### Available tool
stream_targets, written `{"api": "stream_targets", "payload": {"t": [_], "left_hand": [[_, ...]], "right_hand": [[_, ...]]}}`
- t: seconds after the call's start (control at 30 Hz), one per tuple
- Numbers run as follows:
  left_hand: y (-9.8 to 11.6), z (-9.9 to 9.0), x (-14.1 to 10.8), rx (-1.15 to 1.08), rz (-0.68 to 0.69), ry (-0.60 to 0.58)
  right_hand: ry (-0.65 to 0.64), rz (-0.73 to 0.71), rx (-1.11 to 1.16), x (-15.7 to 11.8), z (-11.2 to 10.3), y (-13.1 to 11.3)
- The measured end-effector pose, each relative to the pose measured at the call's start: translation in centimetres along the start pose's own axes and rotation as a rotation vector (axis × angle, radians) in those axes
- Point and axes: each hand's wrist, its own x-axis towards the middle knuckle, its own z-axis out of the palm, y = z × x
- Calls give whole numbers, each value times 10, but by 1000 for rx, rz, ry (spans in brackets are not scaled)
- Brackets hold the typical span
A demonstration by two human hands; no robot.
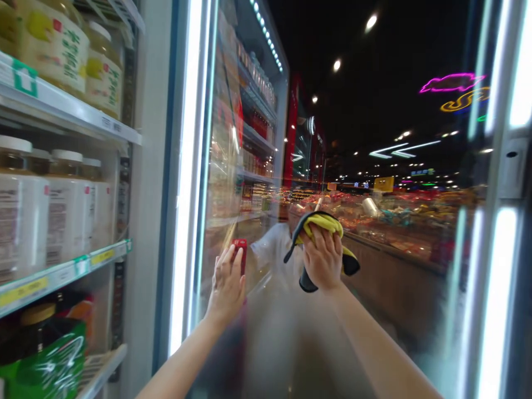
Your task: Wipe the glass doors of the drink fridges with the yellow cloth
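My right hand (323, 259) presses a folded yellow-and-dark-grey cleaning cloth (326, 223) against the clear glass door (374, 310), its fingers spread over the yellow side. The cloth's dark edges stick out on both sides of the hand. Further left, my left hand (228, 281) lies on the same glass with its fingers stretched out and nothing held. A small red sticker or box (240, 252) shows just behind those fingertips; whether it is on the glass or beyond it I cannot tell. A blurred reflection of a person shows in the glass.
On the left, open refrigerator shelves (70, 111) carry bottled drinks (68, 213) with white caps, and green packages (45, 354) sit below. Bright light strips (187, 166) run along the door frame. Beyond or reflected in the glass are more stocked shelves and a produce display (399, 221).
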Motion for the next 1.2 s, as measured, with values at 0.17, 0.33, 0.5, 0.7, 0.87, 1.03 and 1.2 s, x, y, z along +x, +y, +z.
{"api": "stream_targets", "payload": {"t": [0.17, 0.33, 0.5, 0.7, 0.87, 1.03, 1.2], "left_hand": [[17, 12, 8, -25, 52, 5], [46, 20, 33, -60, 149, 30], [64, 27, 41, -94, 212, 21], [87, 42, 45, -109, 254, 2], [111, 54, 53, -115, 300, -3], [125, 61, 47, -124, 318, 30], [144, 74, 50, -168, 370, 36]], "right_hand": [[-119, -269, 55, -49, -2, -4], [-62, -120, -59, 21, -23, 57], [95, 183, -232, -29, -46, 104], [0, -36, -88, -55, -29, 73], [81, 129, -154, -23, -45, 127], [92, 349, -253, -106, -49, 135], [-108, 21, -116, -92, -42, 126]]}}
